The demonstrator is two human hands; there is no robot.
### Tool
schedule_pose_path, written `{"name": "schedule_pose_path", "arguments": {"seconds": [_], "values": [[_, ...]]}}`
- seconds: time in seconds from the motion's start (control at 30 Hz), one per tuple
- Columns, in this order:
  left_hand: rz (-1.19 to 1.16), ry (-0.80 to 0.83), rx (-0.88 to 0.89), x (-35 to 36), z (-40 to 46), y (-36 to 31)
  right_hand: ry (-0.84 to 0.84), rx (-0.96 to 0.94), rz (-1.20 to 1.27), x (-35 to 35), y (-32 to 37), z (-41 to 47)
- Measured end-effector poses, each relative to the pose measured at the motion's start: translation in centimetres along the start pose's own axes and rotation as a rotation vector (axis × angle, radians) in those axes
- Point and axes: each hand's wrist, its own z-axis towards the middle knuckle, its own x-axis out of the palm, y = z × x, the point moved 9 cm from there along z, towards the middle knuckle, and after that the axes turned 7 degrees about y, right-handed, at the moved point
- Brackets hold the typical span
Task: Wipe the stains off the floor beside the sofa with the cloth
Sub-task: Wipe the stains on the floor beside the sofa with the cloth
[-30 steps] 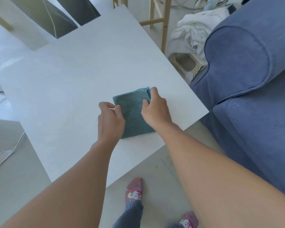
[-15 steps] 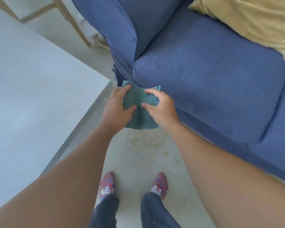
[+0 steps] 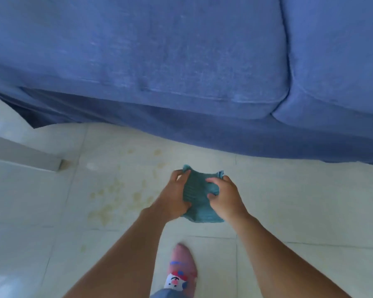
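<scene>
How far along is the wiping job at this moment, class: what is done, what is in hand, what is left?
Done: the cloth has been fetched. In hand: the left hand and right hand both grip it, held above the floor near the sofa. Left: all the wiping; the yellowish stains remain untouched.

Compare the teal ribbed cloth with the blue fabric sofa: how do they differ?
The teal ribbed cloth is small and bunched between the left hand and right hand; the blue fabric sofa is large and smooth. The cloth is held above the pale tiled floor, while the sofa stands on it. Both are textile.
</scene>
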Motion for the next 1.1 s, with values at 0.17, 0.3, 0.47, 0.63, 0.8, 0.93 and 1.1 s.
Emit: {"name": "schedule_pose_path", "arguments": {"seconds": [0.17,0.3,0.47,0.63,0.8,0.93,1.1], "values": [[0.068,0.070,0.062,8.0,7.1,1.6,-0.175,0.086,0.029,0.7,-11.2,2.5],[0.165,0.051,0.083,9.8,9.6,4.1,-0.292,0.120,0.071,2.9,-16.4,3.6],[0.605,-0.199,0.169,3.2,8.6,6.2,-0.656,0.182,-0.099,5.4,-18.3,1.6],[0.901,0.074,-0.031,2.9,8.5,11.3,-0.470,-0.032,-0.456,9.8,-15.3,5.2],[0.974,0.215,-0.099,3.6,8.7,12.8,-0.399,-0.025,-0.489,13.5,-17.0,2.6],[1.098,0.250,-0.091,3.4,8.5,12.9,-0.476,0.267,-0.340,11.4,-18.9,3.3],[1.103,0.258,-0.079,4.2,8.4,13.0,-0.370,0.016,-0.499,16.9,-16.4,-0.6]]}}
